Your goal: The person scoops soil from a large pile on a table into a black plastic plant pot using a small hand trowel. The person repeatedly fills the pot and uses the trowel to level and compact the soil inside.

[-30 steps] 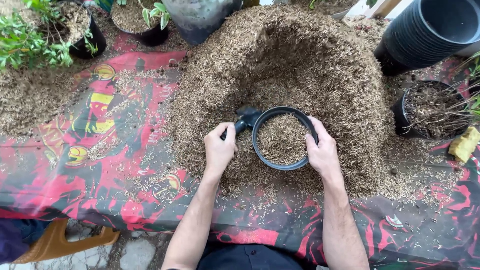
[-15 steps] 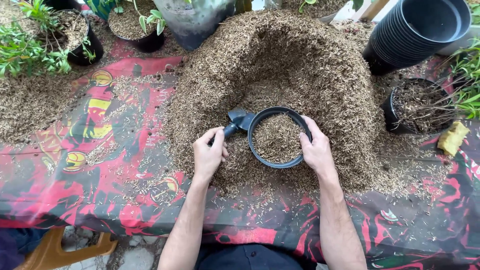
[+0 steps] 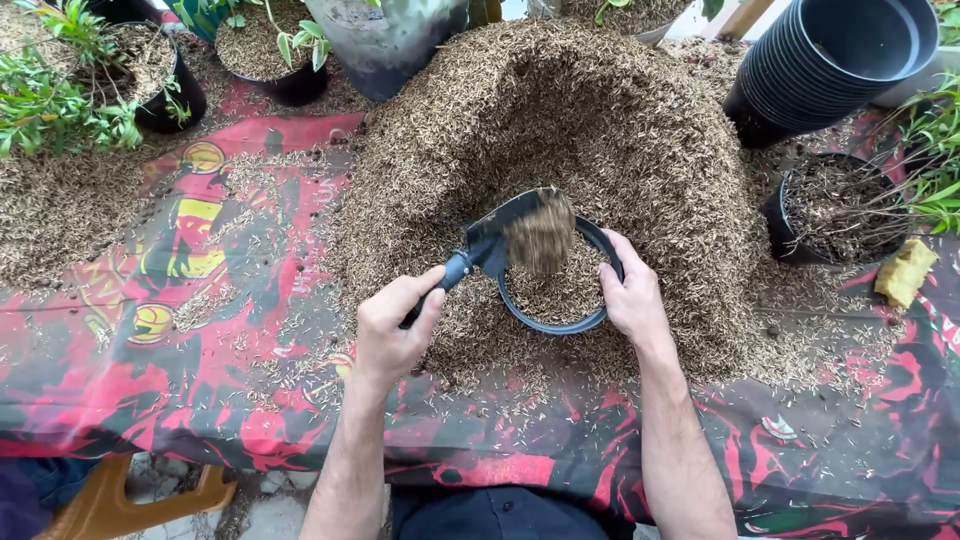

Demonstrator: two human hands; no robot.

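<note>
Filling step | my left hand [image 3: 392, 330] grips trowel [image 3: 500, 245], tipping husk mix into black pot [image 3: 600, 300] | right hand [image 3: 632, 295] steadies rim | next likely: another scoop.

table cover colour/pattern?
Red and black, with yellow printed figures at left: the table cover, seen in the head view.

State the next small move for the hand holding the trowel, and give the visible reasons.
Probably tip the trowel further: its blade sits loaded above the black pot, which the right hand steadies and which looks only partly filled. The left hand grips the handle.
</note>
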